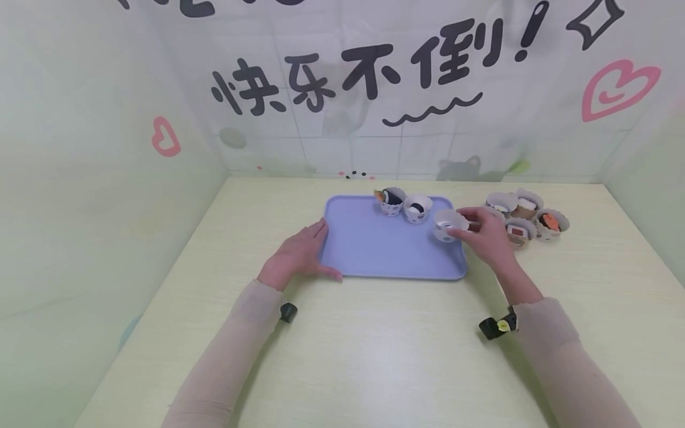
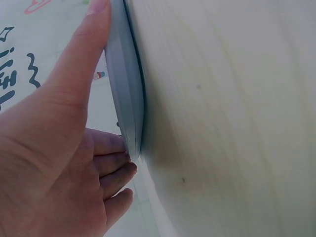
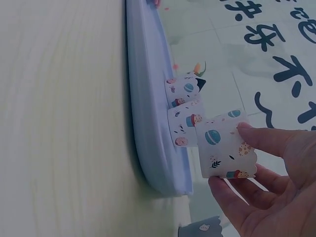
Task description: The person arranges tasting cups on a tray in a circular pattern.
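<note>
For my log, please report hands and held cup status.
Right hand holds cup at right end of tray. Left hand touches tray's left side. No obstruction visible.

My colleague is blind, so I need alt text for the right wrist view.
A right hand holds a patterned cup near the end of a blue tray, which carries two similar cups. Black lettering marks the pale wall behind.

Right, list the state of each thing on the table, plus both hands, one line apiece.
Periwinkle rectangular tray: lying flat, two cups aboard.
White patterned paper cups on the tray: both upright, filled.
Held white patterned paper cup: upright, contents unclear.
Cluster of patterned paper cups right of the tray: upright, several visibly filled.
Left hand: touching the tray's left side.
Right hand: pinching the held cup.
</note>
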Action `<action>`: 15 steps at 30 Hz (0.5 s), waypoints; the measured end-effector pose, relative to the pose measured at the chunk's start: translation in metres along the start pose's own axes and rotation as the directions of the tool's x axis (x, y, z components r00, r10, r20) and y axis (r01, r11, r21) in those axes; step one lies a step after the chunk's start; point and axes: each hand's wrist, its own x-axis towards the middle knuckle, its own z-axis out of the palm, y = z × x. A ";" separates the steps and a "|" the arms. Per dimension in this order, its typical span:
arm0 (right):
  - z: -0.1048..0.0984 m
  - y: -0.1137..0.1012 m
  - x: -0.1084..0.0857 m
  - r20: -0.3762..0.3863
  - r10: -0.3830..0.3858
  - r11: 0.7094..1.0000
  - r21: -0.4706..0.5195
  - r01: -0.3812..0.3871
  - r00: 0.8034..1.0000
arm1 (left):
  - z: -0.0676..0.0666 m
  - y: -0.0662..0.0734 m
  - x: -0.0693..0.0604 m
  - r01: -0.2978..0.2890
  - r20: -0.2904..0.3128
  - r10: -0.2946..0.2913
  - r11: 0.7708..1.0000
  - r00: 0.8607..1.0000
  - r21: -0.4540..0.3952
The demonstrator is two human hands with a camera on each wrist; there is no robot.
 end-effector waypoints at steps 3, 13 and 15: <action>0.004 -0.002 0.003 0.020 0.030 0.999 0.013 -0.030 0.999 | -0.001 0.001 0.000 0.003 0.003 -0.003 1.000 1.000 -0.002; 0.015 -0.003 0.010 0.042 0.052 0.999 0.005 -0.052 0.998 | -0.002 0.002 -0.002 0.006 0.009 -0.006 1.000 1.000 0.008; 0.017 -0.002 0.012 0.045 0.057 0.998 -0.002 -0.057 0.997 | -0.002 0.002 -0.002 0.007 0.009 -0.007 1.000 1.000 0.009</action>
